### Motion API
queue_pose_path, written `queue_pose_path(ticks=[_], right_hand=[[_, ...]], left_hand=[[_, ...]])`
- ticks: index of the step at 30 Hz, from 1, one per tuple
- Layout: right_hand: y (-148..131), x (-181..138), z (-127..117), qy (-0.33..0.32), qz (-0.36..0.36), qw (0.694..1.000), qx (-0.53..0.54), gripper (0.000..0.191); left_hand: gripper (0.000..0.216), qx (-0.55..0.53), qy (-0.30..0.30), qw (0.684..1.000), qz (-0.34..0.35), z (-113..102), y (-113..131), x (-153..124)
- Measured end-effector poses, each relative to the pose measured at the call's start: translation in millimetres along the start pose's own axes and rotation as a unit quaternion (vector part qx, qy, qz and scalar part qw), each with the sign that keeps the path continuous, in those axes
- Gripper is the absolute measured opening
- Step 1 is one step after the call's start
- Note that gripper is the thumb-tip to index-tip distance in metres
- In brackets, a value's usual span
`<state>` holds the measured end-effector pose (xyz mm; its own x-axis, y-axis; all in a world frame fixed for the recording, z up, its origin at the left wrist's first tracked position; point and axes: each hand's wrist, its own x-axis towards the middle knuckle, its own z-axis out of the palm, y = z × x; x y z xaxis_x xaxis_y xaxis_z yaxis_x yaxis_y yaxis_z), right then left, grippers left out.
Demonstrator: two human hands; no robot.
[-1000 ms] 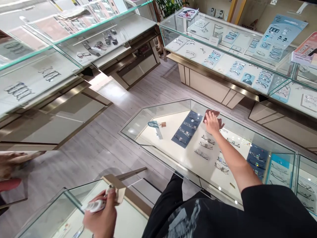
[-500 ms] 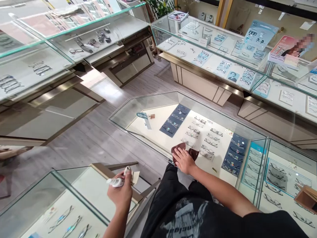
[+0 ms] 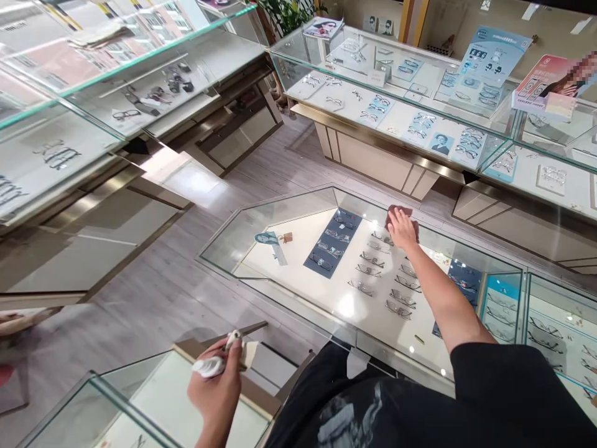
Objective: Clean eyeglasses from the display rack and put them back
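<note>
My right hand [image 3: 402, 229] lies with its fingers stretched over a reddish-brown cloth [image 3: 409, 213], pressing it on the glass top near the far edge of the display case [image 3: 280, 311]. Only the cloth's edges show around the hand. Under the glass lie rows of eyeglasses [image 3: 369, 270] and a dark blue panel [image 3: 321, 266] with more frames on it. My left hand [image 3: 217, 379], at the lower left, is closed around a white object that looks like a spray bottle [image 3: 208, 367]; my fingers hide much of it. A cream-coloured piece sticks out beside the thumb.
Another glass case [image 3: 153, 379] stands close at the lower left. Further glass counters with eyewear line the left [image 3: 56, 118] and the back [image 3: 396, 93]. Wooden-look floor [image 3: 153, 311] runs between them. Upright advertising cards [image 3: 497, 56] stand on the back counter.
My right hand has slid the cloth from the near edge of the glass top to its far edge, arm now stretched out. The left hand keeps its grip on the white object.
</note>
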<state>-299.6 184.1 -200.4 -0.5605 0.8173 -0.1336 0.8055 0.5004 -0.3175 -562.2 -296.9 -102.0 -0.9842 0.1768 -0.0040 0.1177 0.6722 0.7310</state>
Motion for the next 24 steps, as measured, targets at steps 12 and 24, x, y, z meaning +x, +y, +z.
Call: queue_pose_path(ticks=[12,24], right_hand=[[-97.4,-179.0,79.5,-0.015,0.048,0.998,0.022,0.067],[-134.9,-325.8,125.2,-0.005,0.048,0.997,0.064,0.067]], left_hand=[[0.038,-0.081,-0.150,0.968,0.183,93.0,67.5,33.2],[0.041,-0.068,-0.221,0.953,0.194,106.4,84.4,-8.9]])
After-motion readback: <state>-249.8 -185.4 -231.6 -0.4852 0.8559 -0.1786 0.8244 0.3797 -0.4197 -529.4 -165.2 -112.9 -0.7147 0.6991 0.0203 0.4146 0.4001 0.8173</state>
